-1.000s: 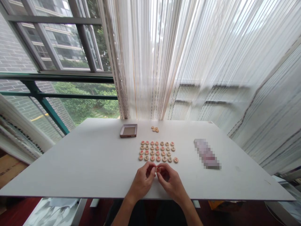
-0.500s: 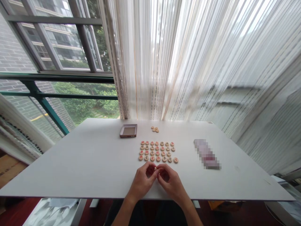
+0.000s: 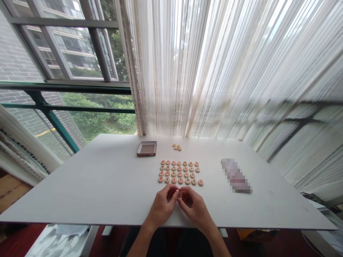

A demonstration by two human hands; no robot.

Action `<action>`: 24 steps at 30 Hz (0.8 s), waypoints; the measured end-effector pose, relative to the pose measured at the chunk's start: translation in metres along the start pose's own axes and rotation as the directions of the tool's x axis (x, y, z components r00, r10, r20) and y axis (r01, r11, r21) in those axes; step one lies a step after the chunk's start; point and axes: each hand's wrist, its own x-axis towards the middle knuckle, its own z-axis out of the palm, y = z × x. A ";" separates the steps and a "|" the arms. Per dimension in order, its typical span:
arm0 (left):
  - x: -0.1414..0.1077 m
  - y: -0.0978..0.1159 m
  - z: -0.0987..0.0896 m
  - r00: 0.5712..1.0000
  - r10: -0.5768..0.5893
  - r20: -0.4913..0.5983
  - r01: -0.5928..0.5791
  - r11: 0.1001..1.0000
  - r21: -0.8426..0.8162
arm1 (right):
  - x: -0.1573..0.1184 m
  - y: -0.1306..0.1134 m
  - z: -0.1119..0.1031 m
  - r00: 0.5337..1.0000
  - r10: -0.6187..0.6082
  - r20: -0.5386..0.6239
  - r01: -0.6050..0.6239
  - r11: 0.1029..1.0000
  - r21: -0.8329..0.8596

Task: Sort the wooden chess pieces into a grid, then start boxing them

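My left hand [image 3: 164, 203] and my right hand [image 3: 193, 203] meet fingertip to fingertip near the table's front edge. Pinched between them is a small round wooden Chinese chess piece [image 3: 180, 195], mostly covered by the fingers; its marking is hidden. Just beyond the fingers lie rows of Chinese chess pieces [image 3: 179, 174], face up with red or black characters. The nearest row almost touches my fingertips in the view. Farther back sits a small loose cluster of pale pieces [image 3: 176, 147], their characters not visible.
A shallow open box or lid [image 3: 147, 154] lies at the back, left of the cluster. To the right is a blurred-out flat pinkish item [image 3: 235, 175]. The white table [image 3: 93, 185] reaches back to a striped curtain [image 3: 171, 71] and a window at left.
The fingers have shifted slightly around the chess piece, so more of it shows between them. The rows, the cluster and the box stay as they were; the view has moved very little.
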 end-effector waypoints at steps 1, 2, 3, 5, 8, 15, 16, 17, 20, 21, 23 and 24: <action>0.000 0.000 0.000 1.000 0.003 -0.002 -0.003 1.000 0.004 | 0.000 0.000 0.000 1.000 0.002 -0.003 -0.002 1.000 0.002; 0.000 0.001 0.000 1.000 0.003 -0.003 -0.003 1.000 0.007 | 0.000 -0.001 0.000 1.000 0.003 -0.005 -0.003 1.000 0.005; 0.000 0.001 -0.001 1.000 0.001 -0.003 -0.001 1.000 0.009 | 0.000 -0.001 0.000 1.000 0.004 -0.007 -0.004 1.000 0.009; 0.000 0.002 -0.001 1.000 -0.006 -0.002 0.006 1.000 0.007 | 0.000 -0.001 0.000 1.000 0.001 -0.009 -0.001 1.000 0.014; 0.000 0.003 -0.001 1.000 -0.013 0.002 0.013 1.000 0.003 | 0.000 -0.002 0.000 1.000 -0.006 -0.016 0.006 1.000 0.022; 0.001 0.005 0.000 1.000 -0.016 -0.005 0.016 1.000 0.000 | 0.001 0.000 0.000 0.999 -0.003 -0.048 0.005 0.999 0.046; 0.001 0.005 0.000 1.000 -0.019 -0.006 0.019 1.000 -0.004 | 0.001 0.000 -0.001 0.999 0.000 -0.051 0.002 0.999 0.049; 0.001 0.004 0.000 1.000 -0.021 -0.004 0.021 1.000 -0.009 | 0.001 0.001 -0.001 0.999 0.004 -0.054 -0.001 0.999 0.051; 0.001 0.004 -0.001 1.000 -0.015 0.013 0.015 1.000 -0.020 | 0.002 0.002 -0.003 0.998 0.016 -0.063 -0.012 0.998 0.060; 0.001 0.004 -0.001 1.000 -0.009 0.018 0.009 1.000 -0.021 | 0.002 0.002 -0.003 0.998 0.019 -0.065 -0.015 0.998 0.065; 0.001 0.004 -0.001 1.000 0.001 0.018 0.000 1.000 -0.018 | 0.002 0.002 -0.003 0.997 0.027 -0.069 -0.021 0.996 0.081; 0.000 0.004 -0.001 1.000 0.003 0.017 -0.003 1.000 -0.013 | 0.002 0.002 -0.003 0.997 0.035 -0.071 -0.028 0.995 0.096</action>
